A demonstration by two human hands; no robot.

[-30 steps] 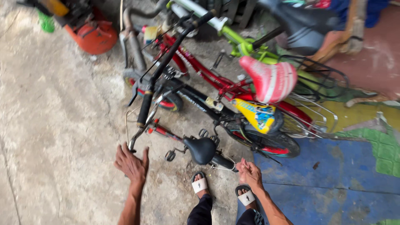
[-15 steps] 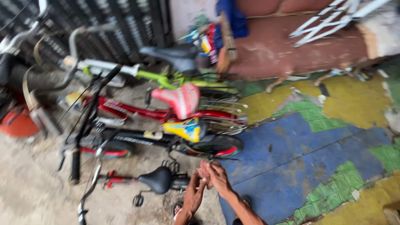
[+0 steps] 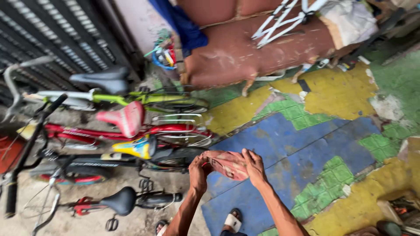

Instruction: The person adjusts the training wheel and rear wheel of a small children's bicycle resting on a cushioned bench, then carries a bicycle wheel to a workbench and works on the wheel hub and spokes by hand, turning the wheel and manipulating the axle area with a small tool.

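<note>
My left hand (image 3: 199, 172) and my right hand (image 3: 253, 165) both grip a crumpled reddish-brown rag (image 3: 228, 164), held between them at about waist height. The rag hangs over a worn blue patch of floor matting (image 3: 280, 144). Below the hands I see my feet in white sandals (image 3: 231, 220). Just left of my left hand lies a small bicycle with a yellow and blue seat (image 3: 138, 147).
Several children's bicycles lie packed at the left: one with a pink seat (image 3: 124, 119), a green-framed one with a black saddle (image 3: 103, 79), a small one with training wheels (image 3: 118, 201). A torn maroon sofa (image 3: 245, 48) stands behind, with a white metal frame (image 3: 284, 19) on it.
The view has swung right, away from the bare concrete. My hands, apart one second ago, have come together and now hold the rag between them.
</note>
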